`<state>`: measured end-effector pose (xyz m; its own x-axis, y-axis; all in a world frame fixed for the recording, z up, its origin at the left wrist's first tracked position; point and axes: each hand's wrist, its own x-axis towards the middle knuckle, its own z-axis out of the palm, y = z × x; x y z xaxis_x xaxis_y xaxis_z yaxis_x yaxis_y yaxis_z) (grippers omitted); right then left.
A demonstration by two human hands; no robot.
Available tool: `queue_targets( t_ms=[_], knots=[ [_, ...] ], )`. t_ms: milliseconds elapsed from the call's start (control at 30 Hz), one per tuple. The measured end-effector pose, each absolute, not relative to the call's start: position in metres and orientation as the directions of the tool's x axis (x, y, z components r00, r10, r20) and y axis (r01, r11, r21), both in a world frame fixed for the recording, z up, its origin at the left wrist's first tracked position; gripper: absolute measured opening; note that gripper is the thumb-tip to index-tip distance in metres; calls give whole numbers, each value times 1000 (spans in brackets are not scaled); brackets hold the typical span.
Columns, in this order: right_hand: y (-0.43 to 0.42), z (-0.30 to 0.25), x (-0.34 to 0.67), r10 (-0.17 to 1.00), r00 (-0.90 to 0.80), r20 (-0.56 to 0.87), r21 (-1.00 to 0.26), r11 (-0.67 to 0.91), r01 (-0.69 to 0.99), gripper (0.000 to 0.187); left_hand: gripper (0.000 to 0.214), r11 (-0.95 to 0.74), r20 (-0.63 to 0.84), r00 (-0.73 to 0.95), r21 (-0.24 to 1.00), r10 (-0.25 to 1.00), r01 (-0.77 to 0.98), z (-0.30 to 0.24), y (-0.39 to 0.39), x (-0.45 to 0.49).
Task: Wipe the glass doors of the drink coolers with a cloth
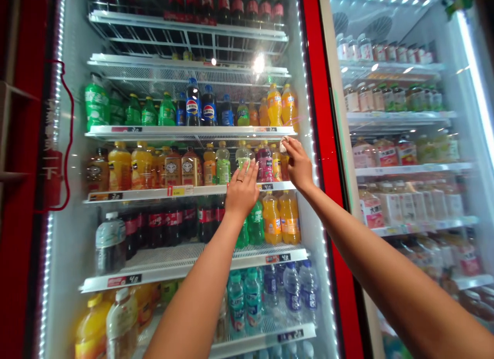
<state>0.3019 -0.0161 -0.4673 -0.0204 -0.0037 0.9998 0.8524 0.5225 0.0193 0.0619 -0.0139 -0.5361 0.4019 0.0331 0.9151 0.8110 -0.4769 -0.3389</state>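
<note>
My left hand [242, 190] lies flat with fingers stretched out, apparently against the glass door [216, 104] of a drinks fridge; a ring shows on one finger. Up and to the right, my right hand [300, 166] pinches a small crumpled white cloth or tissue [284, 144] near the door's right side. Whether the cloth is paper or fabric, I cannot tell. Behind the hands, a shelf carries juice bottles [142, 163] and a pink-purple bottle [264, 162]. Orange soda bottles [275, 106] stand on the shelf above.
A red door frame [322, 117] runs along the right, and a red-outlined handle [71, 117] is at the left. Beyond the frame stands a second lit fridge with several shelves of bottles [386, 150]. A bright light reflection [258, 63] shows on the glass.
</note>
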Motion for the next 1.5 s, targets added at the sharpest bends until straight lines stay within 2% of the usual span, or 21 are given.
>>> queue_targets(
  t_ms=[167, 233, 400, 467, 600, 667, 733, 900, 1133, 1200, 1367, 1400, 1500],
  knots=[
    [-29, -481, 317, 24, -168, 985, 128, 549, 826, 63, 71, -477, 913, 405, -338, 43, 812, -536, -14, 62],
    [-30, -480, 324, 32, -161, 986, 116, 552, 826, 66, 71, -475, 912, 407, -337, 48, 813, -537, -14, 62],
    [-18, -456, 310, 22, 22, 1000, -31, 518, 855, 79, 74, -477, 914, 404, -340, 37, 811, -537, -14, 62],
    [-17, -453, 301, 22, 4, 1000, -15, 518, 855, 80, 73, -476, 915, 402, -338, 35, 812, -537, -14, 62],
    [-27, -470, 300, 51, -161, 986, 107, 550, 828, 76, 73, -484, 918, 395, -330, 34, 811, -537, -13, 63],
    [-32, -478, 305, 62, -197, 978, 127, 576, 808, 76, 73, -485, 918, 395, -330, 36, 810, -537, -12, 63],
    [-31, -478, 308, 54, -159, 986, 97, 590, 802, 77, 72, -483, 917, 397, -330, 41, 811, -537, -13, 63],
    [-15, -457, 286, -10, 63, 998, -45, 583, 811, 77, 70, -467, 911, 409, -340, 52, 816, -536, -13, 63],
    [-24, -472, 282, -14, -133, 991, 117, 572, 812, 77, 71, -469, 912, 406, -335, 57, 817, -536, -14, 64],
    [-25, -476, 288, -11, -128, 992, 112, 564, 818, 77, 73, -487, 911, 408, -333, 54, 807, -536, -15, 63],
    [-14, -454, 273, 27, 8, 1000, -21, 527, 850, 75, 77, -506, 910, 409, -323, 67, 800, -536, -15, 63],
    [-12, -450, 267, 32, 9, 999, -24, 524, 851, 76, 78, -510, 911, 408, -320, 66, 798, -536, -15, 63],
    [-13, -450, 254, 39, -108, 993, 71, 525, 848, 78, 76, -516, 910, 407, -314, 75, 797, -536, -15, 63]
  ],
)
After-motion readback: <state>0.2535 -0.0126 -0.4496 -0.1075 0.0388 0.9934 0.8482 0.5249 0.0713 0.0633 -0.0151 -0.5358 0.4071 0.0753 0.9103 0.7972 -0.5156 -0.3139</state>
